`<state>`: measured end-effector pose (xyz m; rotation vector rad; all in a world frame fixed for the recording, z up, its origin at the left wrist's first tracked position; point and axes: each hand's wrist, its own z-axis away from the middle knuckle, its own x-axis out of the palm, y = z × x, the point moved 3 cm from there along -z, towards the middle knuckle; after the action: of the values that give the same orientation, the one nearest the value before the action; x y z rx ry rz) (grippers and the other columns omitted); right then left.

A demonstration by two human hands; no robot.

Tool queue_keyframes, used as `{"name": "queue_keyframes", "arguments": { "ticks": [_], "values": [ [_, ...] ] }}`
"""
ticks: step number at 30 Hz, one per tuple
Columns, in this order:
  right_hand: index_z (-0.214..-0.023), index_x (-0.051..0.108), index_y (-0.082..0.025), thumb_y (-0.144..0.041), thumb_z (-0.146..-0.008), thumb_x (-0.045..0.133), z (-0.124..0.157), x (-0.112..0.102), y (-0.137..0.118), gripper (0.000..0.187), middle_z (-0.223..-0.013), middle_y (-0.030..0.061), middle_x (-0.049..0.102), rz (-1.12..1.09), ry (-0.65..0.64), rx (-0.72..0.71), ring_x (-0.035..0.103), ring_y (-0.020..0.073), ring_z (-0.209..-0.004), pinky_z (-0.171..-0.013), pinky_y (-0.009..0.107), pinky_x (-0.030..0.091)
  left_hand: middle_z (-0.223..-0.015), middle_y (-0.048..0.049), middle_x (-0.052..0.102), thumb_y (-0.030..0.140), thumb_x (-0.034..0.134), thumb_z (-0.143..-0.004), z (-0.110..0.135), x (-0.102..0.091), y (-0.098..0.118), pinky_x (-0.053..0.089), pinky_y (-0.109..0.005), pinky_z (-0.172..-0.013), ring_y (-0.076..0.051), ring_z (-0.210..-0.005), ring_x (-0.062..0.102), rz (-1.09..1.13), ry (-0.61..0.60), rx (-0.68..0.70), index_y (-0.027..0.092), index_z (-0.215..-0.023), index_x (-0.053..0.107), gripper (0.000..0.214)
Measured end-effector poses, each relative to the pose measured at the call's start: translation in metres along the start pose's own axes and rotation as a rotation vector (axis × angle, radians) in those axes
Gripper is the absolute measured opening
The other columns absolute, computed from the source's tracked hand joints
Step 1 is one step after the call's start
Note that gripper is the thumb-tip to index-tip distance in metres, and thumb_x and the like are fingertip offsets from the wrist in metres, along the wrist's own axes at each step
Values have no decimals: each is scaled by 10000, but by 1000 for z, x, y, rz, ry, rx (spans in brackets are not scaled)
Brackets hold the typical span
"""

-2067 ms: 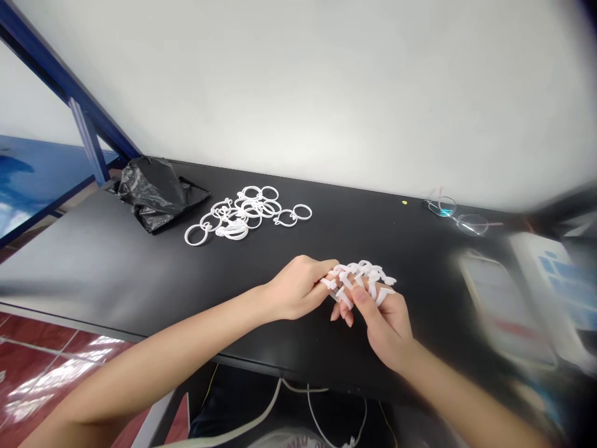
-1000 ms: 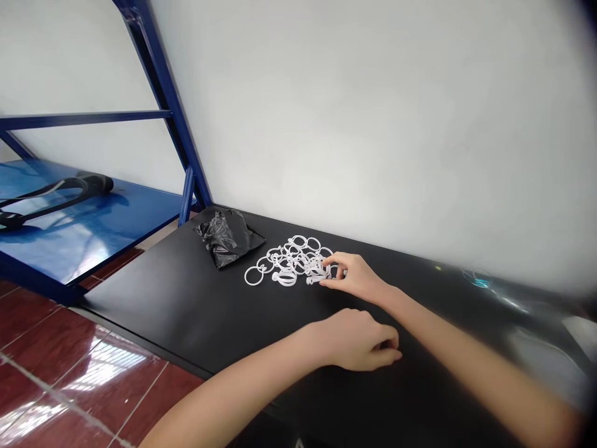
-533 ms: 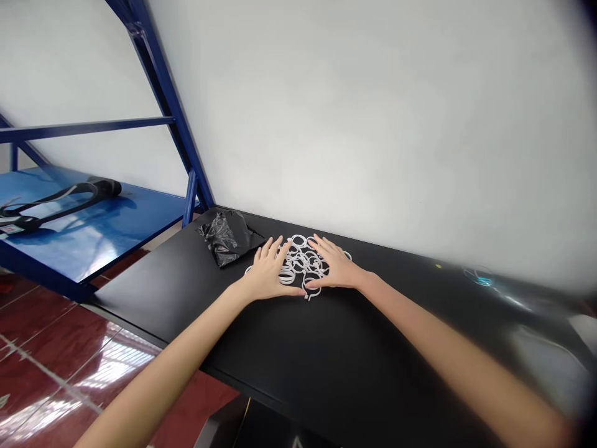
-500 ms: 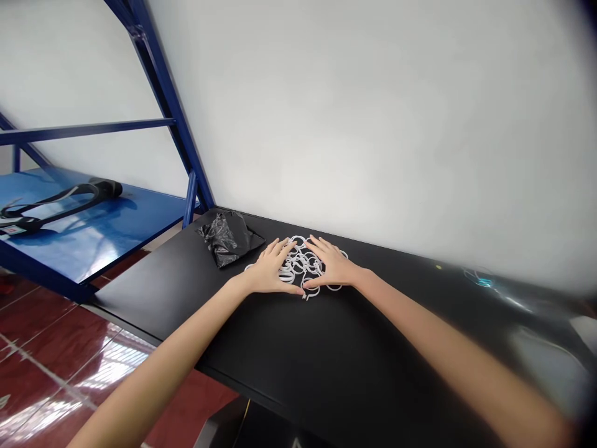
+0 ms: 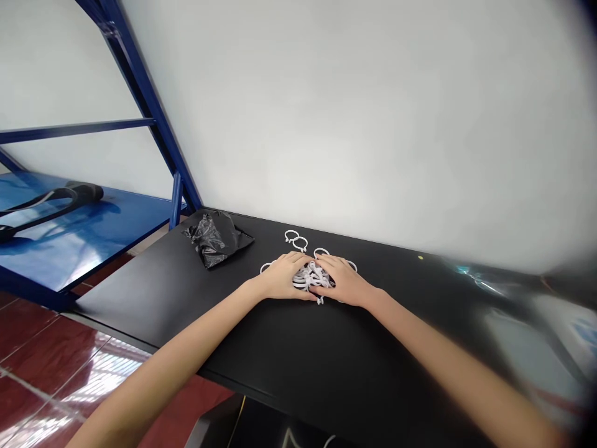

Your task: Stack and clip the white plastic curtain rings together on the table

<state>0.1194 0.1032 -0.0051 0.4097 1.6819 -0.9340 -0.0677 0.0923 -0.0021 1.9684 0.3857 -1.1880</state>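
Note:
A pile of white plastic curtain rings (image 5: 306, 276) lies on the black tabletop, bunched between my two hands. My left hand (image 5: 286, 277) curves around the pile's left side, thumb along the near edge. From the right, my right hand (image 5: 342, 280) cups the same pile, its fingertips close to those of the left. Both hands press the rings together, and the palms hide part of them. Two loose rings (image 5: 300, 243) lie just beyond the fingers, and a few more poke out beside the hands.
A crumpled black plastic bag (image 5: 217, 239) sits at the table's back left. The white wall (image 5: 349, 124) rises behind the black table (image 5: 168, 298). Blue metal framing (image 5: 135, 68) and a blue shelf (image 5: 93, 230) stand left. Blurred clear plastic (image 5: 527, 348) lies on the right.
Both hands have closed inward, squeezing the spread rings into a tighter heap. Two rings now lie separate beyond the fingertips. The view has shifted slightly to the right.

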Motion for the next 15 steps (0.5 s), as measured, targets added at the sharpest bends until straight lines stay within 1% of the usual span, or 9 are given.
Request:
{"name": "queue_keyframes", "arguments": {
  "ticks": [3,5,7,8,10,11,12,13,15],
  "values": [
    [-1430,476,-189,-611,-856,570,31,-3,2,719,-1503,155,458,2,35,35,393,360,-1401,-1137,536,329,-1358,-146,552,584,764,-702,-3,12,24,404,-479,-1078,-316,-1268,502,83,-20,35,213,-1350,483,798],
    [-1424,480,-182,-607,-860,567,50,-5,4,711,-1493,156,471,1,58,73,400,350,-1397,-1140,530,332,-1395,-156,523,582,767,-701,-5,18,38,395,-478,-1091,-318,-1298,481,137,-39,65,214,-1377,458,830],
    [-1427,472,-191,-608,-856,574,67,-7,7,715,-1499,150,464,-9,84,115,395,350,-1402,-1149,544,318,-1445,-163,481,604,760,-697,-11,20,46,375,-475,-1118,-325,-1351,434,180,-35,84,207,-1406,431,877],
    [-1432,463,-202,-612,-845,587,74,-9,9,727,-1505,146,457,-18,95,129,390,354,-1406,-1155,557,303,-1460,-159,468,607,734,-726,-15,19,45,369,-462,-1130,-317,-1369,418,197,-18,78,203,-1414,425,856],
    [-1442,444,-226,-621,-821,615,86,-13,11,756,-1514,134,449,-39,120,141,375,356,-1417,-1170,580,265,-1462,-131,479,569,625,-847,-26,12,34,372,-420,-1137,-276,-1378,421,190,49,-4,206,-1398,450,682],
    [-1446,436,-230,-622,-818,620,91,-15,12,763,-1515,129,449,-47,129,136,366,352,-1424,-1178,584,248,-1448,-114,501,525,541,-918,-32,7,23,357,-410,-1148,-254,-1378,423,146,111,-89,209,-1361,492,547],
    [-1447,433,-229,-616,-825,615,94,-16,12,755,-1514,125,452,-51,137,125,360,345,-1429,-1185,582,236,-1450,-99,501,508,497,-944,-36,2,11,321,-422,-1168,-251,-1393,401,54,175,-207,217,-1315,540,473],
    [-1445,435,-224,-603,-842,603,96,-18,12,732,-1510,123,458,-53,145,110,361,338,-1431,-1190,577,232,-1469,-133,470,486,482,-954,-40,-2,-1,268,-494,-1181,-295,-1420,351,11,211,-276,188,-1279,574,451],
    [-1427,460,-217,-557,-875,587,99,-19,12,661,-1489,124,486,-51,180,73,387,331,-1417,-1187,571,250,-1503,-170,414,493,511,-933,-43,-5,-20,196,-626,-1157,-384,-1448,259,-28,216,-337,167,-1245,604,461]
  ]
}}
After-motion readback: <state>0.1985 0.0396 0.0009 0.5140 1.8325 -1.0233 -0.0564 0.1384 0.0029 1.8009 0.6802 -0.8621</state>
